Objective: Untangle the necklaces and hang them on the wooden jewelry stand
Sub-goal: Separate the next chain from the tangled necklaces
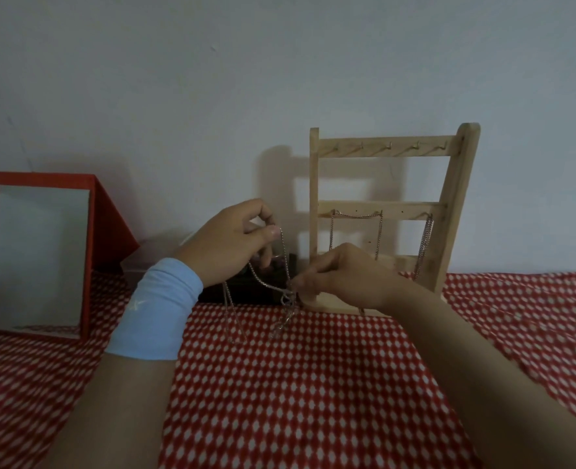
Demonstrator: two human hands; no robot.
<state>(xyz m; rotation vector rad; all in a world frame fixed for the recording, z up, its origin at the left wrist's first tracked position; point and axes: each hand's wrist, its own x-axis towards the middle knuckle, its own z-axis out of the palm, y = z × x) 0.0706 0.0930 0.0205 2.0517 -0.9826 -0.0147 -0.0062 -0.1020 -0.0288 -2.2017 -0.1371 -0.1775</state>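
Hands work a knot above the checked cloth: left hand pinches the chain high, right hand nips the tangle; next, teasing strands apart before hanging on the stand.

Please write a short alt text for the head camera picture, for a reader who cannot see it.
Two hands, left hand and right hand, hold up a tangled chain over a red and white patterned cloth. Behind stands a wooden stand with chains already hanging on its middle bar, and a red-framed mirror leans at the left.
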